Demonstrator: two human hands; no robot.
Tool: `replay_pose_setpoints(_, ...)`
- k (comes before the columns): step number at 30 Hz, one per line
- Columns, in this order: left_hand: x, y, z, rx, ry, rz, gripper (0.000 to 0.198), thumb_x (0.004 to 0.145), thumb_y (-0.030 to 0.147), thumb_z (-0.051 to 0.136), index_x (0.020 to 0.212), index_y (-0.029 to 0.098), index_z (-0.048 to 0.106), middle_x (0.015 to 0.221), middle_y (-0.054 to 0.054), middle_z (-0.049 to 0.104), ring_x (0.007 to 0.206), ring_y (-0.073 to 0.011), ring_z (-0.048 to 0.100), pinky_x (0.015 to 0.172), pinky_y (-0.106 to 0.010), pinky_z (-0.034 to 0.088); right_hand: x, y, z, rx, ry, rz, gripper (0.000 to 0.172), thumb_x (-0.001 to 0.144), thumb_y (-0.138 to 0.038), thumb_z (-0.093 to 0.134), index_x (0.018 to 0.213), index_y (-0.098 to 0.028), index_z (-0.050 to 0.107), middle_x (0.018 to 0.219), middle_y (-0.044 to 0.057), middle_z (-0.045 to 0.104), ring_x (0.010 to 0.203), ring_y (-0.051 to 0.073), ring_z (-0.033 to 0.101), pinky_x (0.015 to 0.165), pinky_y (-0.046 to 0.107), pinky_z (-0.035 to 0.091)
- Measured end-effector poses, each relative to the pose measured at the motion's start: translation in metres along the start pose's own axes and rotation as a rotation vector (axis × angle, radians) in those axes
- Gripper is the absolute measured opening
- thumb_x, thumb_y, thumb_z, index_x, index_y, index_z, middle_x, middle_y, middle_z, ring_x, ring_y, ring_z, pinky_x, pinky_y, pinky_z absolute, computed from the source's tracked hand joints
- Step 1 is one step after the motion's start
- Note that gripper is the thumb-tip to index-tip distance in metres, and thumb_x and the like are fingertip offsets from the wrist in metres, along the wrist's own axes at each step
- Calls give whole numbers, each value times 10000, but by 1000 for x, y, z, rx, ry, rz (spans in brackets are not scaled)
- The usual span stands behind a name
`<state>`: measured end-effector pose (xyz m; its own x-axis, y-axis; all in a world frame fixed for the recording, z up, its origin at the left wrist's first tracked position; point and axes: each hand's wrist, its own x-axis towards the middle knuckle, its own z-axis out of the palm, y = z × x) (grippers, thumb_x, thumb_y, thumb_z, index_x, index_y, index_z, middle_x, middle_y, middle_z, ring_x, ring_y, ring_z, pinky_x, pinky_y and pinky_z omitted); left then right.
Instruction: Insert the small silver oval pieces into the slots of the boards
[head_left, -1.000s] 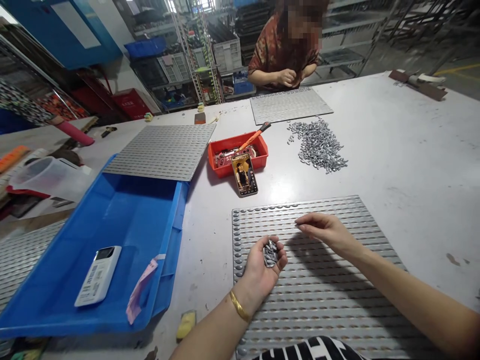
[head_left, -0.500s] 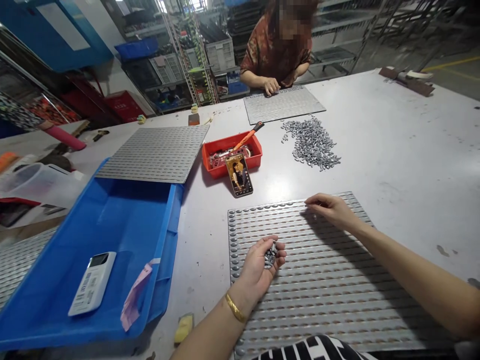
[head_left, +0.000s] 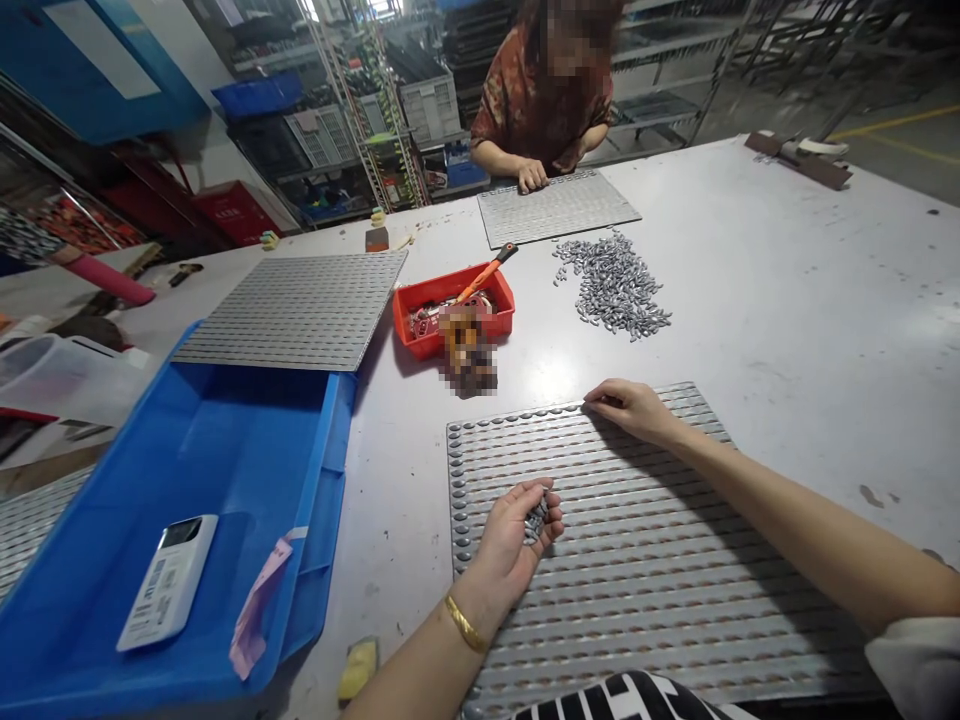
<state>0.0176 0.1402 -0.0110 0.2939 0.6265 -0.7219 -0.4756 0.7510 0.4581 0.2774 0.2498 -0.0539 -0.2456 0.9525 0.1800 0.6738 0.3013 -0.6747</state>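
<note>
My left hand (head_left: 521, 525) is cupped, palm up, around a handful of small grey oval pieces (head_left: 535, 522) with pointed ends. It hovers over the left part of a grey slotted plate (head_left: 637, 560) lying on the table. Similar pieces fill the plate's left column and the left stretch of its top row. At the right end of that filled stretch, on the far edge, my right hand (head_left: 628, 408) pinches its thumb and fingers together. Whatever is between those fingertips is hidden. A loose pile of the same pieces (head_left: 619, 285) lies on the table beyond.
A red bin (head_left: 420, 342) holds tools and an orange-handled tool, with a blurred phone in front. Left stands a blue crate (head_left: 247, 440) with another slotted plate (head_left: 292, 305) across its far end. A co-worker (head_left: 544, 110) works at a plate (head_left: 559, 210) opposite.
My right hand has shifted left along the plate's top row, to the end of the filled stretch. My left hand still cups its pieces. The whole view has shifted slightly.
</note>
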Motion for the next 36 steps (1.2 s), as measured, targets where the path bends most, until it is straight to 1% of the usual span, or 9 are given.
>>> replay_pose_setpoints(6,1,0,0,5,-5,0,222,803,191,651,1013,117,650,834,-72,631,677,-109,602,637,-222,531,0,-2,3,-114,-23,-52,159,866,-278,535,864,-206,677,893,56,675,815,192,612,711,291,456)
replay_pose_setpoints(12,1,0,0,14,-1,-7,211,806,189,642,1005,119,652,826,-71,632,677,-112,603,634,-224,530,3,-8,1,-233,-59,-75,155,853,-224,518,853,-204,673,889,58,643,776,183,592,655,269,420)
replay_pose_setpoints(19,1,-1,2,17,21,-5,217,821,185,608,1015,100,654,842,-94,641,679,-123,617,633,-239,535,6,-7,-2,-271,-112,-111,145,844,-214,526,857,-215,671,885,49,634,747,171,584,629,254,410)
replay_pose_setpoints(22,0,-2,3,22,21,4,223,810,179,634,1020,103,646,844,-91,644,672,-115,615,632,-228,534,6,-6,-3,-272,-112,-125,159,861,-225,510,858,-211,668,882,56,631,751,176,587,641,264,423)
replay_pose_setpoints(24,0,-3,3,24,21,17,211,794,165,658,997,111,637,839,-86,648,671,-110,614,635,-219,532,4,-8,-4,-267,-95,-128,167,875,-254,510,903,-205,667,899,68,630,767,186,592,651,277,435)
replay_pose_setpoints(26,0,-3,3,24,21,34,181,781,164,677,950,125,625,833,-82,654,669,-112,617,637,-219,532,-1,-16,-4,-262,-66,-127,197,891,-283,506,986,-196,655,945,83,630,780,190,598,661,287,449)
replay_pose_setpoints(29,0,-3,2,21,14,60,166,765,199,708,881,149,600,820,-74,658,667,-118,621,646,-231,537,-17,-43,0,-184,-58,-138,215,916,-312,495,1038,-200,632,969,78,639,755,170,596,664,286,463)
replay_pose_setpoints(33,2,-3,1,19,-2,89,186,743,215,736,857,156,601,776,-49,644,649,-106,603,634,-217,527,-42,-89,15,196,-245,-169,175,915,-331,527,985,-211,635,864,44,647,744,154,593,640,264,470)
replay_pose_setpoints(36,4,-5,0,14,7,116,192,725,183,744,870,148,622,743,-25,621,644,-93,582,632,-209,524,-51,-109,27,270,-279,-137,159,913,-298,524,952,-207,648,820,35,649,726,147,590,626,255,462)
